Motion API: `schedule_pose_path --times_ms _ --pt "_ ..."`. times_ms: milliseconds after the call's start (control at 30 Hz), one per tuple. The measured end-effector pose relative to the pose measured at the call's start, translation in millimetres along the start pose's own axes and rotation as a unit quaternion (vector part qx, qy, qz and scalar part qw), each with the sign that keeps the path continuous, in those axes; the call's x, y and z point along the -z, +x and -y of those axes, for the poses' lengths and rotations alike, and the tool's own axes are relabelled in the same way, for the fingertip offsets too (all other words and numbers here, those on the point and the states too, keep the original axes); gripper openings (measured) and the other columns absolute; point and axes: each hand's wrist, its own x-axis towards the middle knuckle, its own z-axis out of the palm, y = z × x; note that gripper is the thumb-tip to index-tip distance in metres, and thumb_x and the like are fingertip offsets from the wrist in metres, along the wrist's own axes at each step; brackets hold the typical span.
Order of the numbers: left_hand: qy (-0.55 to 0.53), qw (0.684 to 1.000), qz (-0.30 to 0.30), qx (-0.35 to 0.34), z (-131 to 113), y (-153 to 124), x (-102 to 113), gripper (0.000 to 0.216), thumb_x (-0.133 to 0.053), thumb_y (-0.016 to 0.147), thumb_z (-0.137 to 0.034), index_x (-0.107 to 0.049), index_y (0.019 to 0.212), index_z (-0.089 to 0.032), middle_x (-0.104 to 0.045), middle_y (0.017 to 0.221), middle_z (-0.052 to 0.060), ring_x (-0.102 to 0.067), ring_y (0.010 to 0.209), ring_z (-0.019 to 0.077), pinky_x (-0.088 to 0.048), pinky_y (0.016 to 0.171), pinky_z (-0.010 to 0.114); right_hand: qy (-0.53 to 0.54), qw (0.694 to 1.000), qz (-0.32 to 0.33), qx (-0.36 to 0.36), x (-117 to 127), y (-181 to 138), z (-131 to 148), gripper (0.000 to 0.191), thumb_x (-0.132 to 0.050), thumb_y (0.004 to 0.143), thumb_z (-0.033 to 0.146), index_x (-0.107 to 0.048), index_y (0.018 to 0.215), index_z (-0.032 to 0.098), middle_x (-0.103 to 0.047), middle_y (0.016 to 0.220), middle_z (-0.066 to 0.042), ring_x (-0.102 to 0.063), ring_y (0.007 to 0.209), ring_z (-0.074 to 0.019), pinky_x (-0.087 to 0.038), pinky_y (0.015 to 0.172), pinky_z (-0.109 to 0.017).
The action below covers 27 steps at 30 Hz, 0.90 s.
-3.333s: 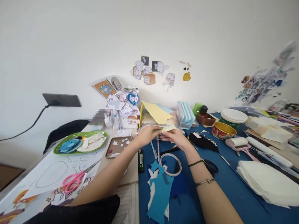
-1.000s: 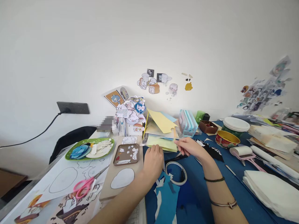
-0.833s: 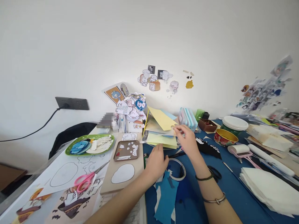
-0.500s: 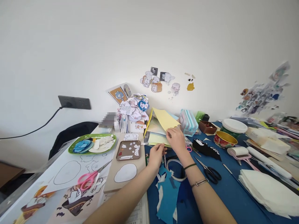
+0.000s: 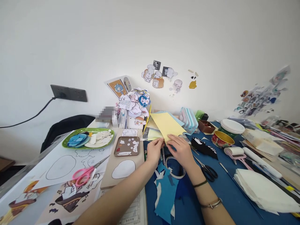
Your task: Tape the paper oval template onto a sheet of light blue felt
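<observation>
A thin pale yellow sheet (image 5: 169, 125), paper or felt, slants over a pile of papers and clear sleeves (image 5: 154, 135) by the wall. My right hand (image 5: 179, 148) grips its near edge, fingers laid over the top. My left hand (image 5: 155, 151) pinches at the near left corner, the fingertips of both hands almost meeting. Just below them lies a white ring-shaped roll (image 5: 183, 175), partly covered by cut blue felt (image 5: 167, 197) with white scraps beside it.
To the left are a green tray (image 5: 64, 144) of blue and white pieces, a brown tray (image 5: 115, 152) of small cutouts and pink scissors (image 5: 82, 175). Black scissors (image 5: 209, 172), a gold tin (image 5: 222, 139), a pink-handled lint roller (image 5: 234, 151) and stacked white sheets (image 5: 264, 190) lie right.
The yellow sheet has come down flatter and nearer. My right hand has lowered with it, and my left hand has closed at its near corner. The view has shifted slightly.
</observation>
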Motion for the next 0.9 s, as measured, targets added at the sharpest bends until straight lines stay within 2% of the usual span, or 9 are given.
schedule_pose_path --times_ms 167,433,600,767,900 --pt "-0.001 1.000 0.006 -0.005 0 -2 1 0.026 -0.069 0.066 -0.039 -0.071 0.071 -0.013 -0.071 0.073 0.006 -0.065 0.074 0.0206 -0.051 0.080 0.035 0.039 0.998 -0.005 -0.039 0 1 -3 0.015 -0.053 0.088 0.025 -0.068 0.089 0.022 -0.068 0.113 -0.009 -0.060 0.109 -0.0240 -0.045 0.094 -0.043" --pt "-0.002 1.000 -0.005 -0.002 -3 -8 -4 0.017 -0.065 0.071 -0.032 -0.068 0.067 -0.015 -0.069 0.076 0.005 -0.064 0.078 0.0188 -0.052 0.075 0.030 0.047 0.996 -0.002 -0.077 -8 7 -14 0.027 -0.055 0.087 0.030 -0.062 0.110 0.020 -0.066 0.115 -0.011 -0.059 0.109 -0.0237 -0.045 0.095 -0.041" --pt "-0.021 0.999 -0.040 0.017 2 -6 -4 0.006 -0.066 0.069 -0.019 -0.069 0.071 -0.015 -0.071 0.081 0.005 -0.064 0.079 0.0171 -0.051 0.082 0.032 0.008 0.998 0.006 -0.065 -15 11 -21 0.032 -0.055 0.088 0.035 -0.061 0.116 0.020 -0.064 0.120 -0.012 -0.057 0.113 -0.0262 -0.042 0.095 -0.044" --pt "-0.060 0.994 -0.067 0.057 5 -5 0 0.010 -0.069 0.067 -0.013 -0.073 0.076 -0.013 -0.073 0.090 0.009 -0.066 0.082 0.0171 -0.049 0.088 0.035 -0.038 0.998 -0.001 -0.040 -16 14 -18 0.029 -0.051 0.091 0.032 -0.062 0.115 0.019 -0.066 0.116 -0.011 -0.059 0.109 -0.0267 -0.041 0.092 -0.042" --pt "-0.094 0.989 -0.071 0.086 2 -7 -1 0.009 -0.072 0.064 -0.010 -0.073 0.072 -0.011 -0.073 0.086 0.010 -0.066 0.078 0.0157 -0.050 0.088 0.034 -0.069 0.997 -0.005 -0.024 -17 14 -20 0.028 -0.050 0.091 0.030 -0.062 0.114 0.018 -0.067 0.114 -0.013 -0.060 0.106 -0.0282 -0.041 0.090 -0.043"
